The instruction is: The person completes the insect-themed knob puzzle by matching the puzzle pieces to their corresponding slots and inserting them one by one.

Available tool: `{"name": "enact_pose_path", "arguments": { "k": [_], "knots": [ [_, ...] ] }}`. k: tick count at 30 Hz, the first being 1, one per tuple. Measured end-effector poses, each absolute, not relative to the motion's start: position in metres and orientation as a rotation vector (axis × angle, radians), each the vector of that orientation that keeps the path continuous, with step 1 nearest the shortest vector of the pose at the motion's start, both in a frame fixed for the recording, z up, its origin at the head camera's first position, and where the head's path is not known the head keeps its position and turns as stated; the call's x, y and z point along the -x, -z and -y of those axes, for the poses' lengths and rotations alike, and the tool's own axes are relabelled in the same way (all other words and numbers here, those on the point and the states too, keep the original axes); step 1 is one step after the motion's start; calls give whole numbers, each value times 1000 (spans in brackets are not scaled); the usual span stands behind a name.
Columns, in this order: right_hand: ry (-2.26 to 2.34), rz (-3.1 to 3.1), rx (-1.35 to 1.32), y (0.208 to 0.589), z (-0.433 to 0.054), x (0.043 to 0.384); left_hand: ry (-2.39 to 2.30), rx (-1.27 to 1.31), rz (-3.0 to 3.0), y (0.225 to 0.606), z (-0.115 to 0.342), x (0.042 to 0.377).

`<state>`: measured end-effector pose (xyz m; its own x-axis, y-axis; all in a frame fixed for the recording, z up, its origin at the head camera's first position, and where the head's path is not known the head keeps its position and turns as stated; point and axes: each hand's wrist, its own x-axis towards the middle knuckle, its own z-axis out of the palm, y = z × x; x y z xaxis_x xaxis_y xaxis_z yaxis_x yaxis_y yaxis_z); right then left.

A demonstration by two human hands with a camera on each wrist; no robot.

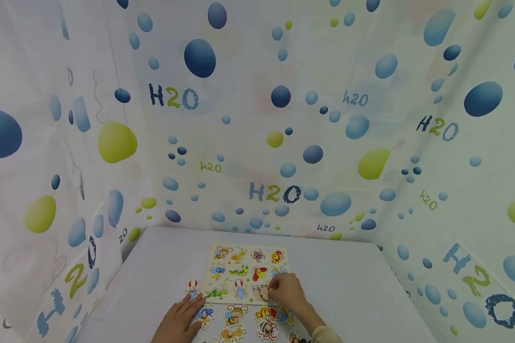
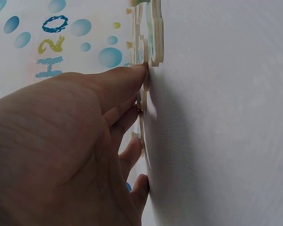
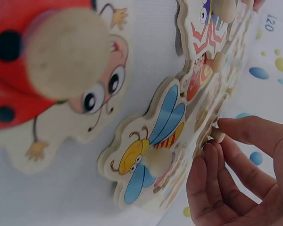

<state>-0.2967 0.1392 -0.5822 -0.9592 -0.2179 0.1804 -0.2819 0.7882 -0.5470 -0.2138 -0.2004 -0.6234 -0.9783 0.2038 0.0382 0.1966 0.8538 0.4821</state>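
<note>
Possibly the knobbed puzzle piece [image 1: 264,292], pinched by the right hand [image 1: 289,291] at the lower-right corner of the insect board [image 1: 227,282], jams if tilted; the left hand [image 1: 178,318], fingers extended, might nudge the stag-beetle piece [image 1: 192,287].

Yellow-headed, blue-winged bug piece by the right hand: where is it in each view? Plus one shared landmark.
Head: yellow-headed, blue-winged bug piece at the bottom, right of centre, just below the right hand.
Left wrist: can't pick it out; the wooden pieces there show edge-on.
Right wrist: just below centre, left of the hand.
Landmark: blue-spotted wall sheet: across the back in head, upper left in left wrist, right side in right wrist.
</note>
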Motion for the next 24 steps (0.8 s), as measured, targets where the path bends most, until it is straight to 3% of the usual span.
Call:
{"name": "enact_pose_path", "arguments": {
  "k": [24],
  "knots": [
    [-886, 2905, -490, 583, -118, 299, -812, -361, -3001, 617, 201, 213]
  ]
}}
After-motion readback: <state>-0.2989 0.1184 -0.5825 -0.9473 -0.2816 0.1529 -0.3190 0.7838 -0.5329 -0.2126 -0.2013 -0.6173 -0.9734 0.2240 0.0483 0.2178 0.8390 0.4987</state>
